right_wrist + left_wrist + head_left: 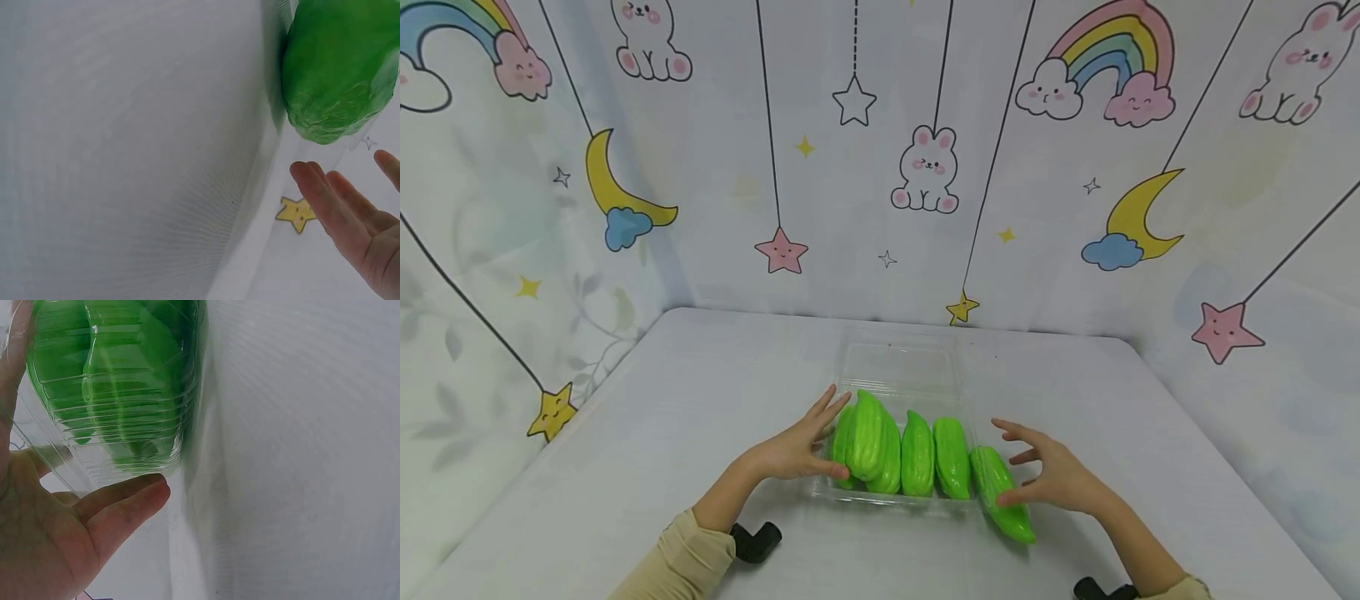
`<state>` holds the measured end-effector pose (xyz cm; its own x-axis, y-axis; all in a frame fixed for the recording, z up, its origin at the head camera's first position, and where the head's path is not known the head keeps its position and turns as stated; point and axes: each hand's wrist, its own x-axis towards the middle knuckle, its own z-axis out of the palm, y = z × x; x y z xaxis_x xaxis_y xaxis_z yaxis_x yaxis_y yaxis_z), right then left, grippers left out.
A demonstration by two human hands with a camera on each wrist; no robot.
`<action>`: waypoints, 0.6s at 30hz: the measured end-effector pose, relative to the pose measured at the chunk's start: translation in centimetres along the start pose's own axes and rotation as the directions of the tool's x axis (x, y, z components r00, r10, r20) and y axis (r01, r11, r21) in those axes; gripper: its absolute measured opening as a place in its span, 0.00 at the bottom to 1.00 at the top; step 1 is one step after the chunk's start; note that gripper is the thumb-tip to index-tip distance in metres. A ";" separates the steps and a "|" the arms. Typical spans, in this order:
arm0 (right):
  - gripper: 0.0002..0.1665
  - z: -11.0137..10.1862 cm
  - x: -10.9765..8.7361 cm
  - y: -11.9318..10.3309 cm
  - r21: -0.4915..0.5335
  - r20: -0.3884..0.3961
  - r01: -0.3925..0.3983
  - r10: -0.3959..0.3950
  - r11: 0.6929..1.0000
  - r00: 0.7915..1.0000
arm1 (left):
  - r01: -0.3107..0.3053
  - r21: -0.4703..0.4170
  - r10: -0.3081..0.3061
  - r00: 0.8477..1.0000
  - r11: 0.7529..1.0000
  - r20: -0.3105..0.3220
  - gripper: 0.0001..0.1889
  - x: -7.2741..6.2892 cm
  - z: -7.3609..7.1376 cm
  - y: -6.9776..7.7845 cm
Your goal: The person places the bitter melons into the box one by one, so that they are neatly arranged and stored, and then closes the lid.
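Note:
A clear plastic clamshell box point(880, 499) holds several green, ridged, gourd-like vegetables point(917, 454), one lying on top of others at the left. My left hand point(790, 450) is at the box's left side, fingers and thumb spread. In the left wrist view the thumb point(134, 503) lies by the box's lower corner; whether it touches is unclear. Another green gourd-like vegetable point(1002, 496) lies just outside the box's right side, tilted toward the front. Beside it my right hand point(1060, 475) has its fingers extended, with a gap to the vegetable in the right wrist view.
The box's transparent lid point(898, 358) lies folded back behind it on the white table point(737, 367). A cloth with cartoon prints point(865, 183) hangs behind the table. Black wrist mounts point(756, 542) show near both forearms.

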<state>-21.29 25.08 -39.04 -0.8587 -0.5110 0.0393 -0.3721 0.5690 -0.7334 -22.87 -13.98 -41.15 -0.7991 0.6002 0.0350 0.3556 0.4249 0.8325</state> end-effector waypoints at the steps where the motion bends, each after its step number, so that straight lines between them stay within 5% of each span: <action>1: 0.56 0.0 0.0 0.0 0.001 0.004 0.000 0.000 1.000 1.000 | 0.000 0.000 0.000 1.000 1.000 -0.001 0.56 0.0 0.0 0.0; 18: 0.59 0.0 -0.4 0.3 0.009 0.135 -0.001 -0.001 1.000 0.991 | 0.001 0.003 -0.001 1.000 1.000 0.000 0.57 0.0 0.0 0.0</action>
<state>-21.06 25.44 -39.31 -0.8032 -0.5935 -0.0522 -0.3683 0.5634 -0.7396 -22.83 -13.97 -41.12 -0.7994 0.5997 0.0347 0.3564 0.4270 0.8311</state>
